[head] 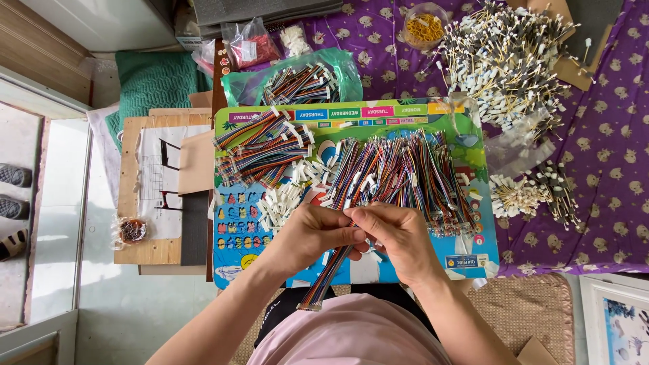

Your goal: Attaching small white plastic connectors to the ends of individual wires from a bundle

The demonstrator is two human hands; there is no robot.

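Observation:
My left hand point(309, 234) and my right hand point(400, 238) meet over a colourful printed board point(238, 238), both pinching one flat multicoloured ribbon cable point(327, 276). The cable runs down-left from my fingers, its lower end hanging near my lap. Just beyond my hands lies a big heap of similar ribbon cables point(400, 174). Another pile of ribbon cables point(260, 147) lies at the board's left. Small white connectors point(278, 203) are scattered between them.
A green plastic bag of cables point(301, 80) lies behind the board. White-tipped wire bundles point(506, 61) and smaller ones point(531, 192) rest on the purple cloth point(608, 155) at right. A cup of yellow rubber bands point(423, 27) stands at the back. Wooden boards point(152, 186) lie left.

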